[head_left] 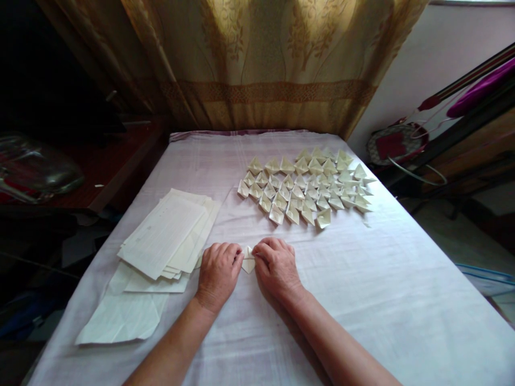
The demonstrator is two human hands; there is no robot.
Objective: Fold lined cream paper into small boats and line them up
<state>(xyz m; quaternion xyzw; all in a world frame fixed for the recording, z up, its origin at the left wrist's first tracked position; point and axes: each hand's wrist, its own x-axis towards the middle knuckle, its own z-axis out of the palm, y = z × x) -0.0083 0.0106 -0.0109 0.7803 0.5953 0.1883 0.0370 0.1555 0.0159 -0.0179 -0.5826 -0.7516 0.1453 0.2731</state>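
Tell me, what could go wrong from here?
The small paper between the left hand and right hand might crease crookedly. The sheets lie in an uneven pile beside the left hand, so a nudge could scatter them. Some folded pieces sit close to the right edge of the table and could be knocked off.

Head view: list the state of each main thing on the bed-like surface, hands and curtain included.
Small folded paper: creased, between both hands
Left hand: fingers curled, gripping its left side
Right hand: fingers curled, gripping its right side
Folded paper pieces: grouped close together
Paper sheets: loosely piled, askew
Cloth: spread, slightly wrinkled
Curtain: hanging
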